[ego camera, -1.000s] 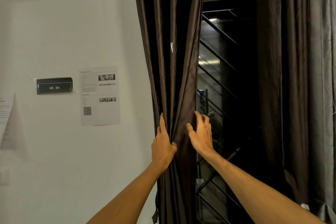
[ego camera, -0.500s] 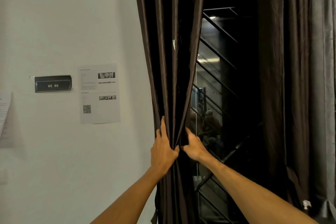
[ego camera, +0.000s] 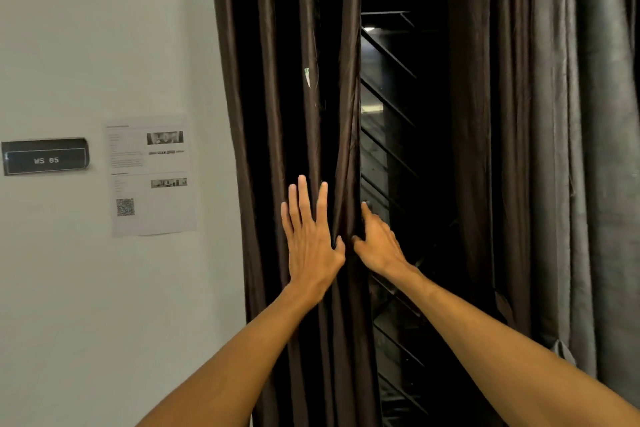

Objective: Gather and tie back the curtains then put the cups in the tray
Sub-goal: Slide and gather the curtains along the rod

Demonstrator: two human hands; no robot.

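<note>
The dark brown satin curtain (ego camera: pixel 294 114) hangs left of the window, soft and slippery. The left hand (ego camera: pixel 311 236) lies flat, released; the right hand (ego camera: pixel 377 243) pinches its edge. It likely gathers best mid-height.

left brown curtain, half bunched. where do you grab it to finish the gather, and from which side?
Grip the left curtain around its narrowed waist, where the folds converge at hand height. Come from the window-side free edge, as the right hand does, wrapping behind, while the left hand, now flat with fingers spread, closes from the wall side. Probably easiest there: the pleats are already compressed.
</note>
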